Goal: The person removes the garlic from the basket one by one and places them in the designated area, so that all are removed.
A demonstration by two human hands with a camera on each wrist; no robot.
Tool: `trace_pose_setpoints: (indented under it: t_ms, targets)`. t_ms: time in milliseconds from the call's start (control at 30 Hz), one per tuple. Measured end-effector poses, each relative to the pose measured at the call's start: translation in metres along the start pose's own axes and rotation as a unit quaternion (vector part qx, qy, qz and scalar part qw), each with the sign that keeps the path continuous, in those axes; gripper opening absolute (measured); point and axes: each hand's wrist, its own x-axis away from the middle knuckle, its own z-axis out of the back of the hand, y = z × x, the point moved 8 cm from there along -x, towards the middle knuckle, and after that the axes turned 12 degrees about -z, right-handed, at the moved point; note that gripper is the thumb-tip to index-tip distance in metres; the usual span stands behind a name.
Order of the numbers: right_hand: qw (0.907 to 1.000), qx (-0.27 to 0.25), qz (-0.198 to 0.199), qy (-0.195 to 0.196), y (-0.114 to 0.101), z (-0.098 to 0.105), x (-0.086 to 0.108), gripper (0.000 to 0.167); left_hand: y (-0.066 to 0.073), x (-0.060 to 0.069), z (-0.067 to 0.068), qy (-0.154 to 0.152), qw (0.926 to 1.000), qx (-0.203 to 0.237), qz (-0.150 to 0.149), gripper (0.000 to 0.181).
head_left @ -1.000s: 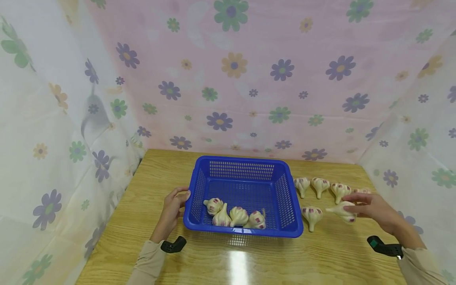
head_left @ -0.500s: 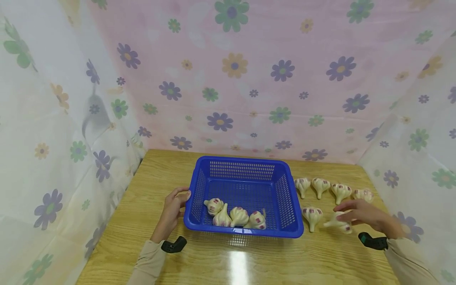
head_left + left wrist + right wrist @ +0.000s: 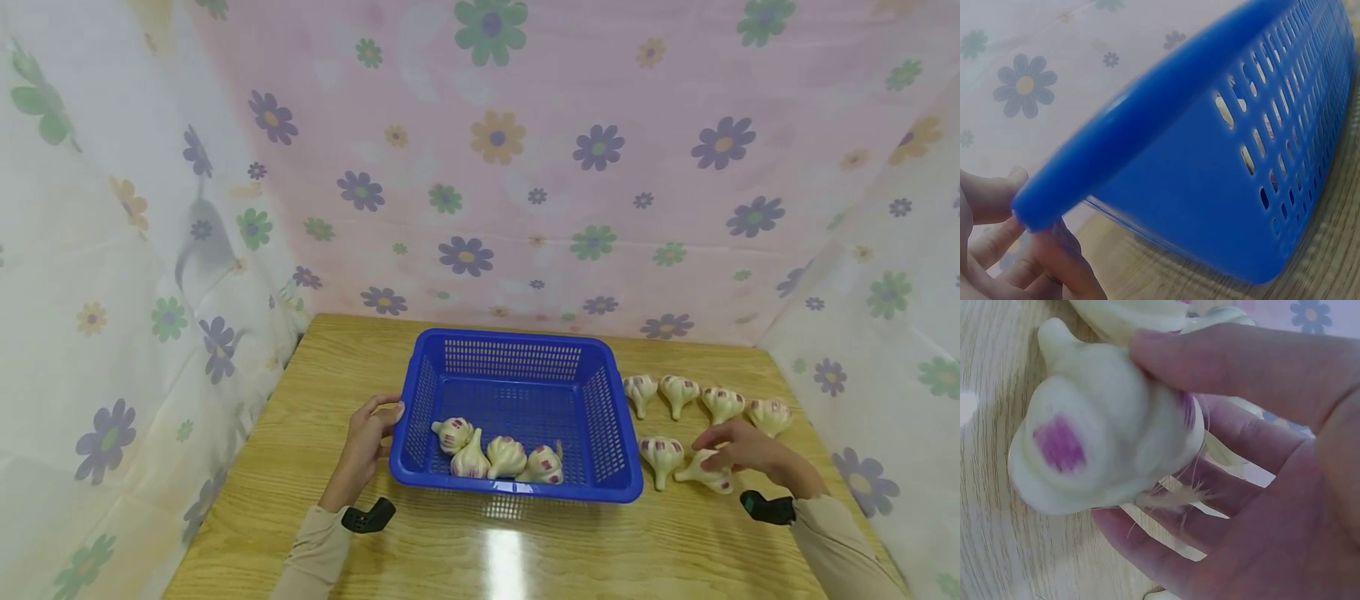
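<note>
Your left hand grips the basket holding four bulbs; your right hand holds another bulb.

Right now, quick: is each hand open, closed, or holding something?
Left hand: holding the basket by its rim.
Right hand: holding one garlic between thumb and fingers.

Ten garlic bulbs, one blue basket
</note>
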Motion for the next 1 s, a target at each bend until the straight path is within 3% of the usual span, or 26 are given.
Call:
trace_pose_setpoints:
  t_ms: [167, 300, 533, 733, 1000]
  targets:
    - [0.9994, 0.015, 0.018, 0.026, -0.005, 0.000, -0.004, 0.037, 0.001, 0.000, 0.000, -0.003, 1.0000, 0.000, -0.002, 0.032]
    - [0.9983, 0.017, 0.030, 0.047, -0.004, 0.000, -0.007, 0.048, 0.001, 0.000, -0.001, -0.005, 1.0000, 0.004, 0.000, 0.032]
    - [0.9965, 0.007, -0.011, 0.083, 0.000, 0.005, 0.002, 0.067, 0.005, 0.002, -0.001, -0.006, 1.0000, 0.007, 0.001, 0.030]
    - [0.9956, 0.007, -0.045, 0.082, 0.010, 0.005, 0.005, 0.066, 0.004, -0.001, 0.001, -0.007, 1.0000, 0.001, 0.003, 0.032]
    - [0.9942, 0.007, -0.017, 0.106, 0.004, 0.002, 0.010, 0.060, 0.004, -0.004, 0.000, -0.014, 0.9997, -0.007, 0.021, 0.035]
